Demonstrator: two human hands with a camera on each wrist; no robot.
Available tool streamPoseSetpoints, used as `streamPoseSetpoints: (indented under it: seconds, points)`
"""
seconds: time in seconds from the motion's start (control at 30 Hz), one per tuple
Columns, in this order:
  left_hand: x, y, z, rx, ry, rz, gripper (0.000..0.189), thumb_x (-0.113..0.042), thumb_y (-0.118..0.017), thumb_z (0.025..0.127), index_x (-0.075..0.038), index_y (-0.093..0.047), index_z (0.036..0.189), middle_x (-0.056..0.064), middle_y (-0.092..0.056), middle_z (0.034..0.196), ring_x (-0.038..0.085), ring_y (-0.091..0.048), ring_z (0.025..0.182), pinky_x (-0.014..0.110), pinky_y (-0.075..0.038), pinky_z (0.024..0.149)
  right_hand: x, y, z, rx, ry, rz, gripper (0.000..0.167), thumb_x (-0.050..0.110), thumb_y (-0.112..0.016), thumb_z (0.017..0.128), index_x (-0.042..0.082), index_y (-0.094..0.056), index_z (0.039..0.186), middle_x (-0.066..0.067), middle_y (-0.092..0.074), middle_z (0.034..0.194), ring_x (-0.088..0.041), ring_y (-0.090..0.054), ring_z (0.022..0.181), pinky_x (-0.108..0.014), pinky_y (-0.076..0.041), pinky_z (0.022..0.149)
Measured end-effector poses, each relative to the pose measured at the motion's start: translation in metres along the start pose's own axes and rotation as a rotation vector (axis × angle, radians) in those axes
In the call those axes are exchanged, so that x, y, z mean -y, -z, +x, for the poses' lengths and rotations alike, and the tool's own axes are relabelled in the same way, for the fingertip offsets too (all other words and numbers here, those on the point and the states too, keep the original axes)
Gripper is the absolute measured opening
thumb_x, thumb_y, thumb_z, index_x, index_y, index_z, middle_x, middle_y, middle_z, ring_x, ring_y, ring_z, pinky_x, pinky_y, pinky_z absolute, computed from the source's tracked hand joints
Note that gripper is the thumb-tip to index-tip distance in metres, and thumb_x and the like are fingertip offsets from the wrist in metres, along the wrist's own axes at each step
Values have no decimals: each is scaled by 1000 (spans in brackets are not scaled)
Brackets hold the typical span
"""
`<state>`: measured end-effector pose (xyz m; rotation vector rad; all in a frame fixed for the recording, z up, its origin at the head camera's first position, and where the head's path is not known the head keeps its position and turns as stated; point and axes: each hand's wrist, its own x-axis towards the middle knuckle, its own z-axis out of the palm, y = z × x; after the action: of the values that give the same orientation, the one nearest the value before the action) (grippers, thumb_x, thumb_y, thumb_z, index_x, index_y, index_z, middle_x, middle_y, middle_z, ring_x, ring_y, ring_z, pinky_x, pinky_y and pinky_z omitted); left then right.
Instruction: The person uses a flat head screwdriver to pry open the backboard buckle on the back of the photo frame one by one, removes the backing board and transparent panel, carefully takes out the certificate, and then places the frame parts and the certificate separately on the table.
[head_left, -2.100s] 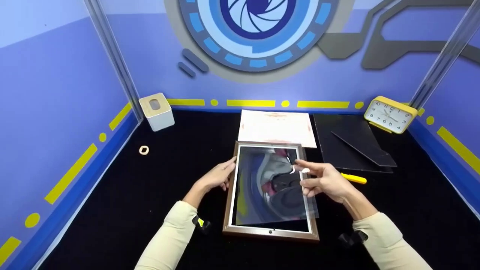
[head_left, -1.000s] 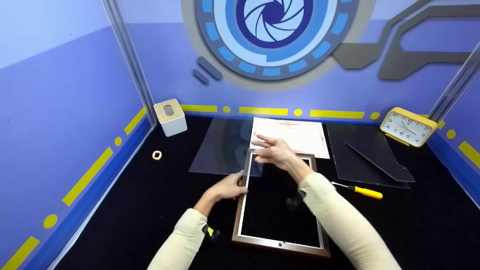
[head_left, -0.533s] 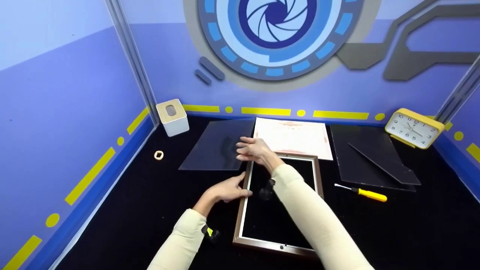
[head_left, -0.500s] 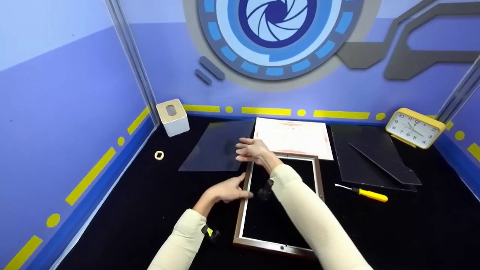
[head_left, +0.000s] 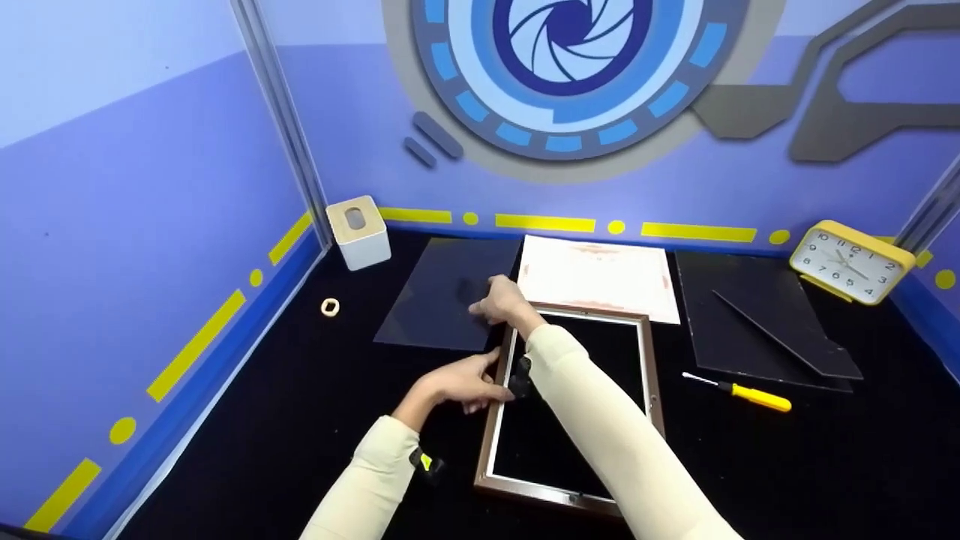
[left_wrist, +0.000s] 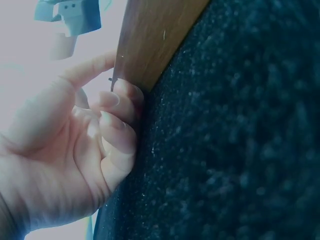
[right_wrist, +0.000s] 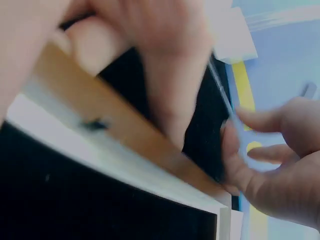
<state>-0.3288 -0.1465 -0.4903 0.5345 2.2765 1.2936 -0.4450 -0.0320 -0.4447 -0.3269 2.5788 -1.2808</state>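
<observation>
A brown picture frame (head_left: pixel 651 375) with a whitish inner edge lies on the black tabletop, black showing through its opening. My left hand (head_left: pixel 466 379) grips its left side, thumb over the top and fingers curled against the outer face, as the left wrist view shows. A clear plastic sheet (head_left: pixel 435 292) lies to the left of the frame's far end. Reaching across the frame, my right hand (head_left: pixel 504 301) pinches the sheet near its right edge. In the right wrist view the sheet's edge runs between that hand's thumb and fingers (right_wrist: pixel 270 152).
Behind the frame lies a white certificate (head_left: pixel 596 274) with a reddish border. A black backing board (head_left: pixel 742 307) with a hinged stand, a yellow screwdriver (head_left: pixel 757 397) and a yellow clock (head_left: pixel 851 262) are on the right. A tissue box (head_left: pixel 364 240) and a small wooden ring (head_left: pixel 330 307) stand left.
My right hand has carried the clear sheet from over the frame to the left and lowered it there. Its fingers, spread half a second ago, are now drawn in. The left hand stays on the frame.
</observation>
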Motion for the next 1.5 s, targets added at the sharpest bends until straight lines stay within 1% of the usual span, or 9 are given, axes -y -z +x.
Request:
streamPoseSetpoints:
  seconds: [0.1, 0.13, 0.23, 0.5, 0.73, 0.93, 1.23, 1.33, 1.5]
  points:
    - [1, 1, -2, -1, 9, -6, 100, -27, -76, 90, -1, -9, 160, 1, -60, 59, 11, -51, 44, 24, -46, 41, 1, -4, -3, 40, 62, -239, 100, 26, -89, 77, -8, -32, 152, -39, -22, 153, -43, -41, 136, -40, -42, 107]
    - [1, 1, -2, -2, 9, -8, 100, -27, -76, 90, -2, -9, 160, 1, -60, 59, 11, -51, 44, 24, -46, 41, 1, -5, -3, 61, 82, -293, 104, 30, -90, 75, -8, -31, 152, -40, -11, 156, -47, -30, 141, -43, -36, 112]
    - [0, 1, -3, -4, 15, -17, 100, -27, -76, 90, -1, -10, 160, 1, -60, 60, 11, -51, 44, 24, -46, 41, 1, -9, -3, 121, 111, -394, 109, 38, -91, 73, -5, -31, 153, -37, -5, 158, -50, -19, 144, -48, -29, 116]
    - [0, -1, -2, 2, 22, -32, 92, -25, -74, 91, -2, -17, 159, 0, -58, 58, 11, -52, 44, 24, -47, 41, -7, -16, -5, 218, 188, -666, 84, 47, -73, 90, 4, -38, 154, -27, -15, 162, -49, -17, 145, -57, -26, 115]
    - [-1, 0, -1, 5, -3, -13, 82, -23, -73, 92, 1, -24, 154, 1, -59, 58, 11, -52, 43, 24, -46, 40, -11, -17, -8, 296, 229, -794, 106, 71, -67, 81, 8, -31, 157, -25, -17, 162, -45, -14, 148, -54, -12, 120]
    - [0, -1, 0, 5, -15, -32, 74, -23, -75, 91, -3, -32, 149, 2, -58, 57, 11, -52, 42, 25, -46, 39, -14, -16, -7, 303, 258, -852, 103, 70, -66, 83, 5, -32, 156, -25, -20, 161, -39, -15, 150, -56, -12, 120]
    - [1, -4, 1, 8, 7, -10, 84, -27, -75, 91, -1, -26, 154, 2, -58, 56, 12, -52, 42, 26, -47, 39, -18, -12, -12, 368, 256, -900, 97, 65, -57, 93, -3, -27, 156, -26, -15, 162, -37, -13, 150, -53, -7, 121]
    - [1, -3, 1, 5, 16, -30, 88, -26, -76, 91, 1, -23, 155, 2, -59, 58, 12, -53, 42, 25, -47, 39, -19, -9, -14, 354, 282, -844, 94, 62, -57, 94, -4, -29, 154, -26, -19, 161, -38, -15, 150, -54, -9, 120]
    - [2, 0, -2, 10, 22, -70, 99, -27, -76, 91, 1, -8, 159, 2, -61, 60, 12, -55, 44, 25, -49, 41, -21, 10, -30, 317, 353, -644, 90, 55, -61, 95, -2, -26, 156, -25, -19, 161, -37, -15, 150, -50, -14, 121]
